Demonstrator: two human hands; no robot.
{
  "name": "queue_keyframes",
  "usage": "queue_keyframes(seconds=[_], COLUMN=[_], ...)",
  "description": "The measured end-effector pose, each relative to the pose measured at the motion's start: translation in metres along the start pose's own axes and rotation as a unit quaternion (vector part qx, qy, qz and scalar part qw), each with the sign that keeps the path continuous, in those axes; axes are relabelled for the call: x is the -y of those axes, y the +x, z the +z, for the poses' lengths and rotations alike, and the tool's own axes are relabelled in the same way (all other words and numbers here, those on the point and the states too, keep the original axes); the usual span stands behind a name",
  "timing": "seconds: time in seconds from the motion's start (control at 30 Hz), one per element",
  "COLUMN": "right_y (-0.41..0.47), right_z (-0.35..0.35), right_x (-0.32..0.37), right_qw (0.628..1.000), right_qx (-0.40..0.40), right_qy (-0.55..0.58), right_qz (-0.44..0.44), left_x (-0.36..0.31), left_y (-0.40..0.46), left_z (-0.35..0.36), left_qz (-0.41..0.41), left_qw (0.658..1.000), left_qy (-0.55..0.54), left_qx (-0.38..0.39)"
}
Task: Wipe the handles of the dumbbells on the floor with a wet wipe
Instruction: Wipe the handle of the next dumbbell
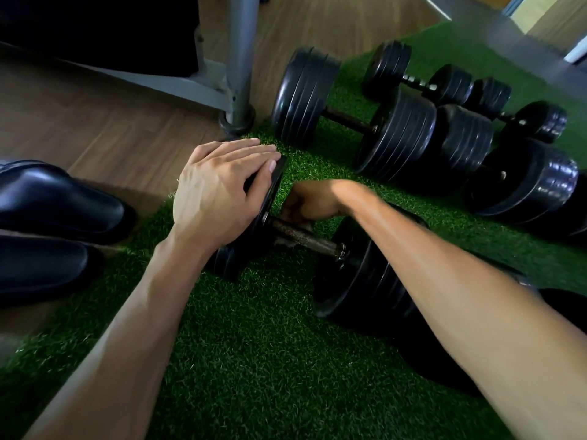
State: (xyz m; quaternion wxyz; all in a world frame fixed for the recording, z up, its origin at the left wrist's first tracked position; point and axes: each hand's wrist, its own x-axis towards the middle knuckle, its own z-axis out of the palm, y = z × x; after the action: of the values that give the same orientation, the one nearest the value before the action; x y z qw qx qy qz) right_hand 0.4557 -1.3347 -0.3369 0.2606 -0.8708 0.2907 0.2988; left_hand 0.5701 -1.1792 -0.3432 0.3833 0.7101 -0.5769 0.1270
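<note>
Right grip (305,203) curled round rusty handle (305,238) | left grip (222,185) flat on black plate (273,188) | green turf (254,344)

Black dumbbell plates (394,134); rust-speckled dark handle (305,238); green turf (247,344); brown wood-grain floor (95,122); glossy black shoes (57,201).

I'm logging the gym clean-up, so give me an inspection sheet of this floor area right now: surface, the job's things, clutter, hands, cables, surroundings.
Surface: green turf mat beside wood-look flooring.
Job's things: near dumbbell lies on the turf, rusty handle exposed; a pale scrap, possibly the wet wipe, shows under the right hand, too hidden to confirm.
Clutter: several other black dumbbells lie on the turf behind.
Hands: left hand rests flat, fingers straight, on the near dumbbell's left plate; right hand curled at the handle.
Cables: nothing seen.
Surroundings: grey metal frame post; black shoes at left.
</note>
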Motion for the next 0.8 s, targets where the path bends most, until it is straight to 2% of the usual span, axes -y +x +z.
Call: queue_keyframes(seconds=[0.1, 0.23, 0.37, 0.8], right_y=[-0.003, -0.006, -0.01, -0.018], right_z=[-0.003, -0.002, -0.005, -0.004], right_x=[-0.003, 0.003, -0.004, -0.004], right_qw=[1.0, 0.998, 0.999, 0.988], right_qx=[-0.017, 0.028, 0.0, 0.027], right_qy=[0.002, -0.047, -0.041, -0.146], right_qz=[0.008, -0.002, 0.011, 0.035], left_x=[0.0, 0.001, -0.001, 0.0], left_y=[0.0, -0.001, -0.001, -0.002], left_z=[0.0, 0.001, 0.0, 0.001], left_qz=[0.0, -0.003, -0.003, -0.007], left_qw=[1.0, 1.0, 1.0, 1.0], left_qy=[0.002, 0.005, 0.005, 0.003], left_qx=[0.003, 0.0, -0.001, -0.002])
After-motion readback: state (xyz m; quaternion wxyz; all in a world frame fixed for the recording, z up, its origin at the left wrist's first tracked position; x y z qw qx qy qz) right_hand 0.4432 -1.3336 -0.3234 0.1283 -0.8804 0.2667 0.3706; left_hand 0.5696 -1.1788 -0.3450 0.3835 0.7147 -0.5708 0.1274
